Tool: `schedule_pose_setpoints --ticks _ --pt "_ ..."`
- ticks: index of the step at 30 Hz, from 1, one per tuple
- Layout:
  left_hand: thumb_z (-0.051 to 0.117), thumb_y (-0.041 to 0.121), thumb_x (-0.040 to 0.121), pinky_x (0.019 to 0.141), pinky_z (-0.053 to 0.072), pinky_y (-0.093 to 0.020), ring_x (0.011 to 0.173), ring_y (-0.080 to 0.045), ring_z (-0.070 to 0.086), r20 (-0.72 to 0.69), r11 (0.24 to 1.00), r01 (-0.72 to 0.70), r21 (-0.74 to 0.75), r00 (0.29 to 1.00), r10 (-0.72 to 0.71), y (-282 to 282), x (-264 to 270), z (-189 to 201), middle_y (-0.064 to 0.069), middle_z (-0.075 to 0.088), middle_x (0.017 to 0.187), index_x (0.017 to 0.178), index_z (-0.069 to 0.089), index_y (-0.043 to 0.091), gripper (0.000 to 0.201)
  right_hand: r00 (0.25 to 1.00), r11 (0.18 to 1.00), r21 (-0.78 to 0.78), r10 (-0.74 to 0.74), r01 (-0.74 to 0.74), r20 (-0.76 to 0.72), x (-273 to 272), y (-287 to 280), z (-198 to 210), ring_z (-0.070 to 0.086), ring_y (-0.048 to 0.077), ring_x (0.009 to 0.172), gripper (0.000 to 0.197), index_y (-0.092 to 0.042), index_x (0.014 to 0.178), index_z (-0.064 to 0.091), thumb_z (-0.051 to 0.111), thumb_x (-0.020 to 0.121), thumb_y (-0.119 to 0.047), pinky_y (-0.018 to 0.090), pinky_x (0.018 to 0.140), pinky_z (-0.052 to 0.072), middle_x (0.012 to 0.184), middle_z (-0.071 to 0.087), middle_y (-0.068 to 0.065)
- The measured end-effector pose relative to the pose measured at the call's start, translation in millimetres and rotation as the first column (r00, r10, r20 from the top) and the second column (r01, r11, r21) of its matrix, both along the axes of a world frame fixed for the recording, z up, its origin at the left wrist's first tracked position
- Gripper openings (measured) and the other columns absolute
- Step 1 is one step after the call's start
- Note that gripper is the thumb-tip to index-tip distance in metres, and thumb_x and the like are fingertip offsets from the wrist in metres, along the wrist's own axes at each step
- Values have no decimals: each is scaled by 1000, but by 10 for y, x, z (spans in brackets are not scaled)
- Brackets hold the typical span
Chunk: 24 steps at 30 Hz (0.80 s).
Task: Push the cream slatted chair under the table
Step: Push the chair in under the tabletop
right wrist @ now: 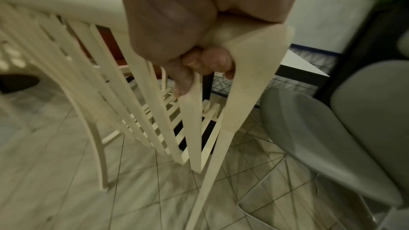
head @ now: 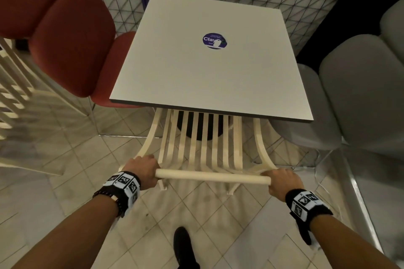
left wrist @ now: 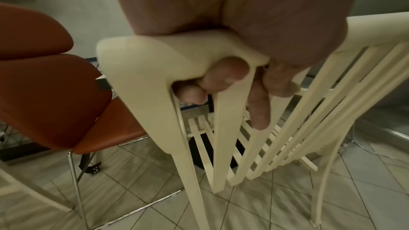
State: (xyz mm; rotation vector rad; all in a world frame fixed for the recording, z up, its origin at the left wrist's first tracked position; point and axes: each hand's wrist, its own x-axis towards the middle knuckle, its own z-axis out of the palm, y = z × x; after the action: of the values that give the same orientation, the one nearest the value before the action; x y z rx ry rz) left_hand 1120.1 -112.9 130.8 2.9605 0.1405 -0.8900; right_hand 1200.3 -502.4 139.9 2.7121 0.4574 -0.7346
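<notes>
Left hand (head: 143,168): clenched round the left end of the chair's top rail, knuckles up, fingers (left wrist: 223,74) curled under it
Right hand (head: 282,180): grasping the rail's right end the same way, fingertips (right wrist: 215,60) wrapped beneath
Arms: both stretched forward toward the table
Chair (head: 197,137): seat hidden beneath the table (head: 209,61), slatted back sticking out at its near edge
Neighbours: red chair (head: 72,39) left of the table, grey chair (head: 358,94) right of it

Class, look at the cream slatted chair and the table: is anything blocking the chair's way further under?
The table's dark pedestal base stands right behind the cream slatted chair, seen through its slats, so it may limit travel. The seat already sits under the tabletop; otherwise nothing visible blocks it.
</notes>
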Motion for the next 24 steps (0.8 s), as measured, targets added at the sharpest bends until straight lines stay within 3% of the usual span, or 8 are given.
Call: schedule_pose_setpoints --ticks 3,7,10,12,18,24 --pt "60 44 80 79 47 -39 94 -25 62 1 1000 -18 -23 1000 18 -18 -38 -1 4 52 95 100 68 30 26 999 1000 6 -10 10 32 -56 17 33 63 24 96 41 -39 121 55 57 82 -24 34 85 51 104 69 0" --pt "60 57 79 79 46 -37 92 -22 62 -3 999 -11 -41 1000 11 -23 -219 -26 3 55 102 99 67 27 37 998 999 21 47 -48 43 -260 -31 39 63 19 98 38 -38 121 54 54 86 -23 32 92 47 107 70 -4" --pt "55 64 78 79 46 -38 85 -19 59 -27 999 7 -31 1000 -8 -12 -487 -100 6 46 95 97 66 28 42 995 996 25 89 -91 45 -452 -110 -3 64 18 99 36 -40 121 54 53 86 -28 32 93 45 107 71 -4" --pt "54 65 79 78 44 -38 88 -22 60 -36 1000 7 -29 999 -8 -20 -587 -74 6 43 94 97 66 29 43 996 997 1 81 -82 27 -530 -109 -1 64 18 96 37 -42 120 54 54 85 -30 33 93 45 103 71 -4" --pt "54 67 77 78 45 -38 95 -24 61 -23 1000 24 -5 999 -24 -17 -580 -64 5 57 107 97 66 30 45 1000 1000 0 25 -25 14 -551 -89 -5 65 21 93 40 -45 120 52 54 83 -32 32 84 51 101 68 -3" --pt "54 55 79 80 49 -38 95 -24 64 -18 997 83 7 996 -83 -48 -501 -52 4 60 106 99 65 29 35 1000 1000 16 20 -20 21 -471 -97 32 64 18 94 40 -46 121 51 56 83 -32 32 87 49 102 68 -3"
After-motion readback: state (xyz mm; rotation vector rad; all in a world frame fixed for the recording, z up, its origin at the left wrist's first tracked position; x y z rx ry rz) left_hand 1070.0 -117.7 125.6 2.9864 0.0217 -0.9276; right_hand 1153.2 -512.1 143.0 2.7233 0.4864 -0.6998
